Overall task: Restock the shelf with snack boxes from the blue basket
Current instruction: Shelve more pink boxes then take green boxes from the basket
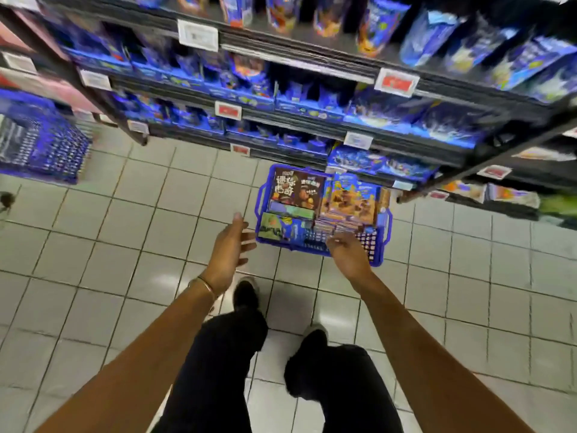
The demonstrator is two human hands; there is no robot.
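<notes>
Head cam, steep down-fwd view: floor (131,214), shelf (312,76) ahead, close.

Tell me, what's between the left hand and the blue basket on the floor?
Nothing, just bare floor tile. The head view shows the open left hand beside the blue basket, not touching it.
</notes>
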